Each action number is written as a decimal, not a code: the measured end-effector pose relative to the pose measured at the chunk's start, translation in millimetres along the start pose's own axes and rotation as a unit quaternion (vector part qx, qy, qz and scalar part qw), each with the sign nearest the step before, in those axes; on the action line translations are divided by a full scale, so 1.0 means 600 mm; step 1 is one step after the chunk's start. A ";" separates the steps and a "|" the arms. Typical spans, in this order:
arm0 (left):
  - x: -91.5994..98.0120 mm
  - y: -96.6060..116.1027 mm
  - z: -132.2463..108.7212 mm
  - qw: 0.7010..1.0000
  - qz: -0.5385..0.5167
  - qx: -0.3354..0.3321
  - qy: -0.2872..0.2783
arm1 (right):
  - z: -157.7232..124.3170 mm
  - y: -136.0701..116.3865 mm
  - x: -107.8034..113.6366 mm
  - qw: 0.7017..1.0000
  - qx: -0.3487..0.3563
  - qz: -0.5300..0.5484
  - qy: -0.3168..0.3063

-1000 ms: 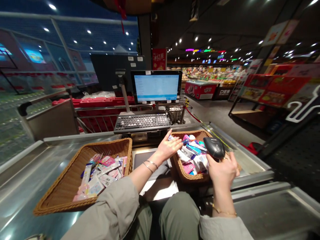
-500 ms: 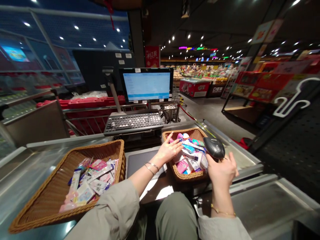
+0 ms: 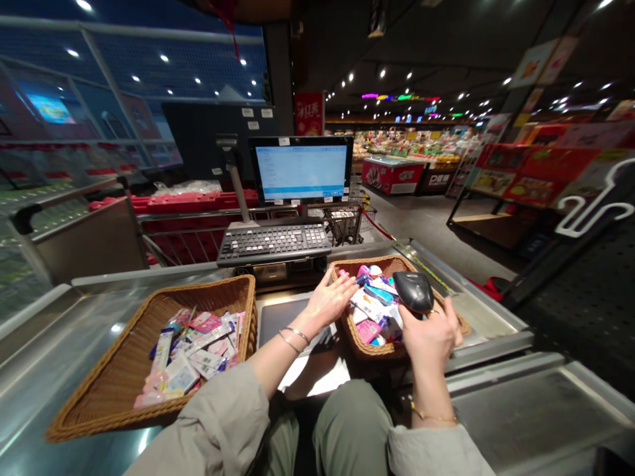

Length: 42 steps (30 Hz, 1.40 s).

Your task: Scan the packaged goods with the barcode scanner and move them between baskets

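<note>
My right hand [image 3: 430,334] is wrapped round a black handheld scanner [image 3: 413,291], held over the right side of a smaller wicker basket [image 3: 353,340]. That basket holds a pile of small packaged items [image 3: 370,304], pink, blue and white. At its left rim is my left hand [image 3: 331,301], fingers stretched toward the pile beside a dark blue item; whether it grips anything is hard to see. A larger wicker basket [image 3: 109,370] on the left holds more small packets [image 3: 198,350].
A black keyboard [image 3: 275,241] lies below a lit monitor [image 3: 302,170]. Metal counter surfaces [image 3: 526,403] flank my knees. Behind the keyboard are shopping carts [image 3: 188,231] with red parts. A white hook [image 3: 590,205] hangs at the right.
The view has shifted slightly, moving the surroundings rightward. My left hand has drawn back toward the basket's left rim. The scanner has moved left over the pile.
</note>
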<state>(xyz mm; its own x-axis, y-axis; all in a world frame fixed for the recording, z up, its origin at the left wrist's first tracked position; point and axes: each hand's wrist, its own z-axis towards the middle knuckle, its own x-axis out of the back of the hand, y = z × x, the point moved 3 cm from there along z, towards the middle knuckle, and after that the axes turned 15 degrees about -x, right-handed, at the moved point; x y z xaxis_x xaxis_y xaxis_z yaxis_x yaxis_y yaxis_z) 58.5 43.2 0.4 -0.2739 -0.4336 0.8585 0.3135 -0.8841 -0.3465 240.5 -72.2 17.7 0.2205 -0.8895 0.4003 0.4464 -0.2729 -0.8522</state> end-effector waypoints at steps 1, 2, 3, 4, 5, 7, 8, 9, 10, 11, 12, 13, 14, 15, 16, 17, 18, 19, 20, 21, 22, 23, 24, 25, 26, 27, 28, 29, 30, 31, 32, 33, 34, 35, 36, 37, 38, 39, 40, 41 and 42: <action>0.005 -0.002 -0.007 1.000 -0.002 0.004 0.003 | -0.004 -0.004 -0.002 1.000 0.001 0.002 -0.003; 0.011 -0.004 -0.014 1.000 -0.003 0.009 0.007 | -0.008 -0.009 -0.004 1.000 0.003 0.003 -0.004; 0.017 -0.006 -0.023 1.000 -0.005 0.014 0.010 | -0.012 -0.014 -0.005 1.000 0.006 0.005 -0.004; 0.023 -0.008 -0.031 1.000 -0.006 0.021 0.012 | -0.016 -0.019 -0.007 1.000 0.012 0.005 -0.006; 0.030 -0.011 -0.041 1.000 -0.006 0.028 0.011 | -0.021 -0.024 -0.010 1.000 0.021 0.005 -0.011; 0.044 -0.016 -0.062 0.999 -0.003 0.046 0.001 | -0.030 -0.035 -0.016 0.999 0.037 0.003 -0.019; 0.051 -0.019 -0.073 0.998 -0.001 0.055 -0.007 | -0.035 -0.040 -0.019 0.999 0.043 0.002 -0.021; 0.058 -0.021 -0.084 0.998 0.000 0.066 -0.015 | -0.041 -0.046 -0.022 0.999 0.049 0.000 -0.024; 0.064 -0.024 -0.097 0.997 0.000 0.077 -0.023 | -0.047 -0.052 -0.026 0.998 0.056 0.000 -0.028; 0.070 -0.027 -0.109 0.996 0.000 0.089 -0.030 | -0.054 -0.059 -0.031 0.997 0.065 0.000 -0.033; 0.076 -0.030 -0.122 0.994 -0.002 0.101 -0.036 | -0.061 -0.067 -0.035 0.996 0.074 0.001 -0.039; 0.081 -0.033 -0.135 0.993 -0.002 0.112 -0.041 | -0.069 -0.074 -0.039 0.996 0.082 0.004 -0.046; 0.085 -0.036 -0.149 0.992 -0.001 0.121 -0.044 | -0.078 -0.081 -0.043 0.994 0.090 0.008 -0.053; 0.089 -0.039 -0.163 0.991 0.002 0.129 -0.046 | -0.087 -0.088 -0.048 0.993 0.097 0.011 -0.061; 0.093 -0.042 -0.177 0.990 0.006 0.135 -0.046 | -0.096 -0.094 -0.052 0.993 0.100 0.015 -0.067; 0.096 -0.045 -0.192 0.989 0.012 0.142 -0.046 | -0.105 -0.099 -0.057 0.992 0.102 0.017 -0.075; 0.099 -0.049 -0.207 0.988 0.018 0.149 -0.047 | -0.113 -0.104 -0.062 0.991 0.106 0.018 -0.085; 0.101 -0.053 -0.223 0.986 0.023 0.157 -0.047 | -0.122 -0.108 -0.068 0.989 0.110 0.019 -0.093; 0.104 -0.057 -0.239 0.984 0.028 0.166 -0.047 | -0.129 -0.112 -0.074 0.988 0.113 0.020 -0.099; 0.107 -0.062 -0.256 0.983 0.031 0.176 -0.049 | -0.136 -0.115 -0.079 0.988 0.115 0.021 -0.104; 0.110 -0.066 -0.272 0.980 0.034 0.188 -0.049 | -0.142 -0.117 -0.085 0.987 0.116 0.024 -0.108; 0.113 -0.071 -0.289 0.978 0.037 0.198 -0.050 | -0.148 -0.119 -0.090 0.986 0.117 0.025 -0.113; 0.117 -0.075 -0.305 0.976 0.040 0.207 -0.049 | -0.153 -0.121 -0.095 0.986 0.115 0.027 -0.118; 0.120 -0.080 -0.321 0.973 0.043 0.221 -0.047 | -0.158 -0.122 -0.099 0.985 0.116 0.028 -0.126; 0.122 -0.085 -0.335 0.970 0.045 0.233 -0.049 | -0.163 -0.124 -0.104 0.983 0.118 0.027 -0.136; 0.123 -0.089 -0.349 0.967 0.044 0.244 -0.056 | -0.167 -0.125 -0.108 0.982 0.122 0.025 -0.145; 0.124 -0.093 -0.363 0.964 0.042 0.255 -0.066 | -0.172 -0.126 -0.111 0.980 0.126 0.023 -0.152; 0.124 -0.096 -0.375 0.961 0.038 0.264 -0.078 | -0.176 -0.127 -0.115 0.978 0.130 0.021 -0.159; 0.123 -0.099 -0.386 0.958 0.033 0.271 -0.090 | -0.179 -0.128 -0.119 0.978 0.132 0.019 -0.163; 0.121 -0.101 -0.397 0.955 0.028 0.276 -0.102 | -0.183 -0.128 -0.122 0.977 0.133 0.018 -0.165; 0.120 -0.103 -0.407 0.953 0.023 0.279 -0.112 | -0.186 -0.128 -0.126 0.976 0.133 0.018 -0.168; 0.117 -0.105 -0.416 0.952 0.018 0.281 -0.121 | -0.190 -0.128 -0.129 0.976 0.135 0.018 -0.171; 0.115 -0.107 -0.425 0.951 0.013 0.280 -0.129 | -0.193 -0.128 -0.133 0.975 0.137 0.019 -0.172; 0.111 -0.109 -0.434 0.950 0.007 0.280 -0.138 | -0.196 -0.128 -0.136 0.975 0.140 0.019 -0.173; 0.108 -0.111 -0.443 0.949 0.001 0.279 -0.147 | -0.198 -0.127 -0.140 0.974 0.144 0.018 -0.174; 0.103 -0.113 -0.451 0.948 -0.007 0.277 -0.158 | -0.201 -0.126 -0.143 0.973 0.147 0.016 -0.176; 0.097 -0.116 -0.458 0.946 -0.015 0.274 -0.170 | -0.203 -0.124 -0.147 0.973 0.149 0.014 -0.178; 0.092 -0.119 -0.466 0.945 -0.024 0.270 -0.182 | -0.204 -0.122 -0.151 0.972 0.149 0.010 -0.182; 0.086 -0.122 -0.472 0.944 -0.031 0.265 -0.194 | -0.206 -0.120 -0.155 0.971 0.149 0.007 -0.188; 0.079 -0.126 -0.478 0.943 -0.039 0.258 -0.204 | -0.207 -0.118 -0.159 0.970 0.147 0.006 -0.192; 0.072 -0.129 -0.483 0.943 -0.046 0.250 -0.215 | -0.208 -0.116 -0.162 0.970 0.143 0.006 -0.195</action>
<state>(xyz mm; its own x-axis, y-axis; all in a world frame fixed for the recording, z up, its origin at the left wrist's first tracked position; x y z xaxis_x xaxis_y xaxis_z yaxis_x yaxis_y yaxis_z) -241.2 42.4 -45.1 0.0391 -0.1541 0.9873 0.7248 -0.6757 -0.1342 79.7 -12.5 -3.8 0.5141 -0.6699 0.5357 0.6522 -0.1003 -0.7514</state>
